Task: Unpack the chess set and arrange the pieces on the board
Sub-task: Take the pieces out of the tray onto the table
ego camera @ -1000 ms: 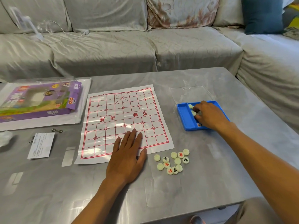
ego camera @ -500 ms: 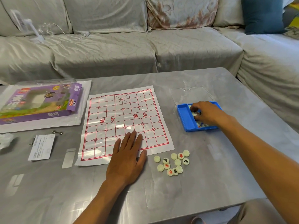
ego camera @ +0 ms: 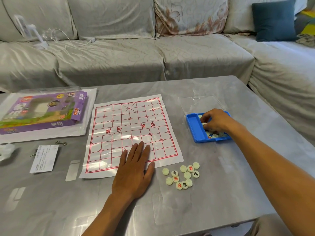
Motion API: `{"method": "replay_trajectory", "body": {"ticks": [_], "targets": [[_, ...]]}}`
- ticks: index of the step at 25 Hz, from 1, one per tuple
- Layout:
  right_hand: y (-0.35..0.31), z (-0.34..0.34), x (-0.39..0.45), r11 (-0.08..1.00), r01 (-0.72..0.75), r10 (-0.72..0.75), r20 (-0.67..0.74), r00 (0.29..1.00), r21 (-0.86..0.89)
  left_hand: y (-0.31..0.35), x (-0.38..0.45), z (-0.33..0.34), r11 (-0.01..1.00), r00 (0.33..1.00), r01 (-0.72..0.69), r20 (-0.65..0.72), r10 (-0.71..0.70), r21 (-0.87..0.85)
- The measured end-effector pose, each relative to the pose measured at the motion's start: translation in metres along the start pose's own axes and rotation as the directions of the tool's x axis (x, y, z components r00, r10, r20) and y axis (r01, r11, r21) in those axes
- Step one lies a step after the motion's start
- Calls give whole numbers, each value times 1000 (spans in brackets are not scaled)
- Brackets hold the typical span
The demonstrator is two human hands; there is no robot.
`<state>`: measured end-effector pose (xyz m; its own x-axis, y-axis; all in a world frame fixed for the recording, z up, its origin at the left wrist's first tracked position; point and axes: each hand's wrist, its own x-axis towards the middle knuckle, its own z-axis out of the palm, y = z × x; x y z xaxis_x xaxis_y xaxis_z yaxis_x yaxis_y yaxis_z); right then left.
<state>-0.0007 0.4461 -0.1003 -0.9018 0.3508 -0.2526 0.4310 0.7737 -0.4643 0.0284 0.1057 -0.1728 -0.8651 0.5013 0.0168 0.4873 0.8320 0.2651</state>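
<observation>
- A grey-covered sofa [ego camera: 153,57] is seen behind everything, with a blue cushion [ego camera: 274,20] at its right end and a white fan [ego camera: 31,33] with a cable laid on its left seat.
- A glossy grey table [ego camera: 213,193] is set in front of it, and all the task's things are carried on it.
- A paper chess board [ego camera: 131,123], printed with a red grid and red characters, is spread flat near the table's middle.
- A purple game box [ego camera: 42,114] is laid to the left of the board, on a clear plastic sleeve.
- The left hand [ego camera: 133,172] is pressed flat on the board's near edge, fingers straight and spread (nothing is gripped).
- A blue tray [ego camera: 196,130] is placed to the right of the board, with a clear lid [ego camera: 197,103] lying just behind it; pale pieces are seen in its right compartment, while its left compartment is bare.
- The right hand [ego camera: 216,120] is held over the tray's right compartment, its fingers curled down among the pieces there; a pale disc is seen at the fingertips and appears to be pinched.
- A white leaflet [ego camera: 44,158] is laid near the left edge, in front of the box.
- A cluster of loose chess pieces [ego camera: 183,175] is gathered on the table just off the board's near right corner, some face up with red or black characters, some blank side up.
- Two small metal rings [ego camera: 61,142] are seen just beyond the leaflet.
</observation>
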Motion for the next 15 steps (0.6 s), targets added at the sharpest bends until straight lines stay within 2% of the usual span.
{"method": "replay_trajectory", "body": {"ticks": [3, 7, 9, 12, 15], "targets": [[4, 1, 2, 996, -37, 41, -43, 998, 80, 0, 0, 1, 1000, 1000, 0, 2, 0, -5], [12, -7, -1, 951, -73, 107, -99, 989, 299, -1, 1, 2, 1000, 1000, 4, 7, -4, 11], [11, -17, -9, 934, -58, 109, -125, 986, 353, -2, 1, 4, 1000, 1000, 1, -3, -1, 0], [-4, -24, -38, 923, 42, 15, -146, 989, 382, -1, 0, 3, 1000, 1000, -2, -6, 2, -5], [-24, 3, -84, 940, 155, -160, -9, 987, 303, -1, 0, 1, 999, 1000, -4, 10, 4, 37]]}}
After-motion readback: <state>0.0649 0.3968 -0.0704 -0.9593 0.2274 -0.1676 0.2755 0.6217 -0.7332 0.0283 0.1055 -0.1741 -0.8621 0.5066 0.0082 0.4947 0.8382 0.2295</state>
